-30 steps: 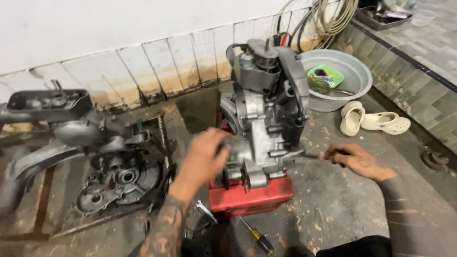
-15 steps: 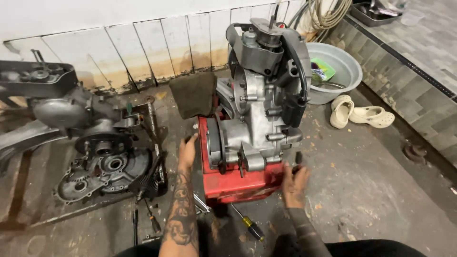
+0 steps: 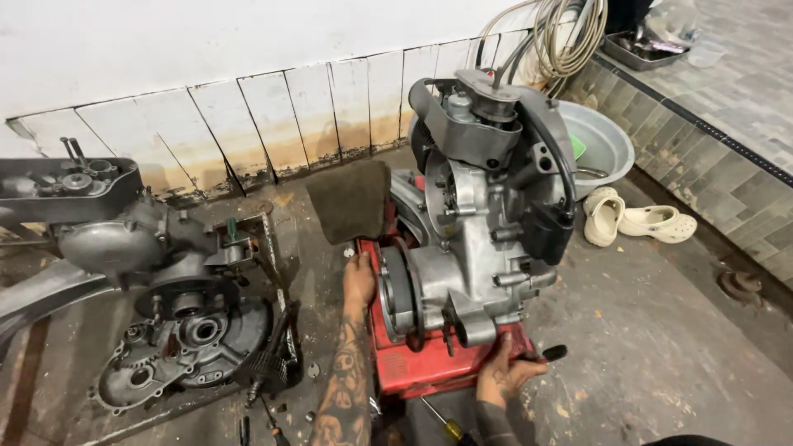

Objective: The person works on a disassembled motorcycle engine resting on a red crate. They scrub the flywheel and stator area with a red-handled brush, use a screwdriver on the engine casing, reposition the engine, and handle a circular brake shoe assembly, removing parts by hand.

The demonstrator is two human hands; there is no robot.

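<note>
1. Stained concrete floor (image 3: 661, 330) is seen below a white wall edged with cracked tiles (image 3: 273, 116).
2. A grey engine (image 3: 479, 223) is stood upright on a red box (image 3: 413, 367) at the middle of the floor.
3. The left hand (image 3: 359, 277) is pressed against the box's left edge, fingers together.
4. The right hand (image 3: 504, 376) is laid on the box's front right corner; its fingers are curled over the edge.
5. A dismantled engine case (image 3: 173, 347) is lying to the left; pale sandals (image 3: 636, 219) and a metal basin (image 3: 603, 140) are set to the right.

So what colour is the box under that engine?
Red box, seen from the head view.
</note>
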